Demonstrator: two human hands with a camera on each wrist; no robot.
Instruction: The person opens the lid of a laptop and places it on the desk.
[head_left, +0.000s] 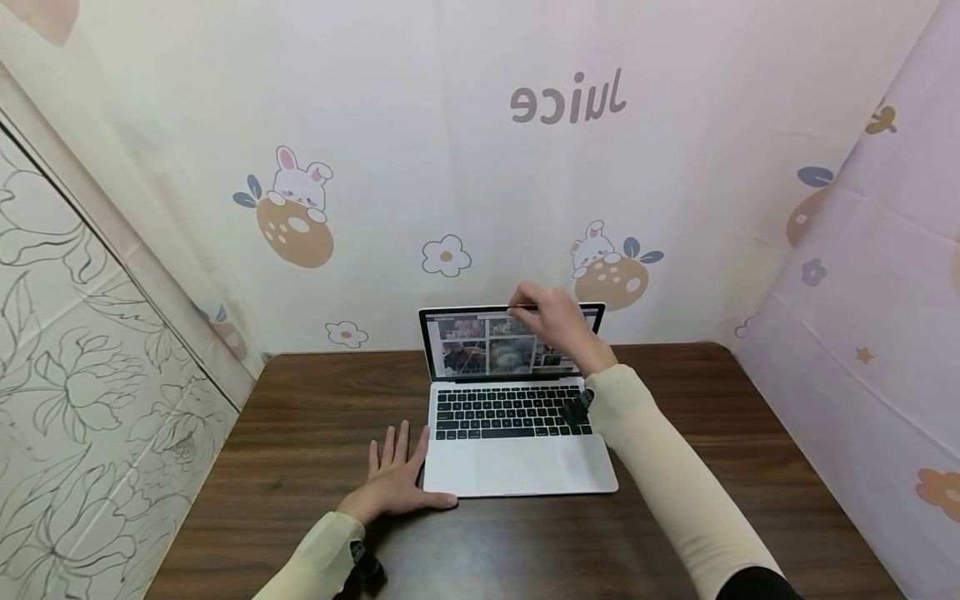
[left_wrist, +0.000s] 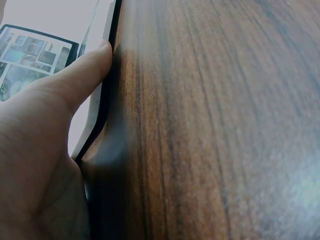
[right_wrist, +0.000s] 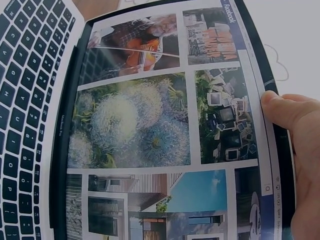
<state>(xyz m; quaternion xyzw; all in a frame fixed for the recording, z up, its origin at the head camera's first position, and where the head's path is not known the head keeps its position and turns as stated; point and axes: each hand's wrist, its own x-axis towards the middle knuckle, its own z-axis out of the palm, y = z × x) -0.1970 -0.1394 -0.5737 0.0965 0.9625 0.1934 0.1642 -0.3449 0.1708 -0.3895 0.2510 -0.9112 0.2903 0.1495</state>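
Note:
A silver laptop (head_left: 517, 467) stands opened on the wooden table, its lit screen (right_wrist: 135, 125) showing a page of several photos. At the screen's top edge my right hand (head_left: 558, 321) pinches the lid, thumb on the display side and the other fingers behind it. My left hand (head_left: 393, 479) lies with fingers spread at the laptop's front left corner. Its thumb (left_wrist: 90, 67) reaches along the front edge of the base, while the other fingers point away beside the left edge. The black keyboard (head_left: 502, 412) is partly covered by the right wrist's dark strap.
The dark wooden table (head_left: 315, 417) extends around the laptop on all sides. Behind it hangs a pale curtain (head_left: 390, 167) printed with rabbits, fruit and flowers. A similar sheet (head_left: 847, 333) borders the right side, and a floral line-drawn panel (head_left: 90, 375) the left.

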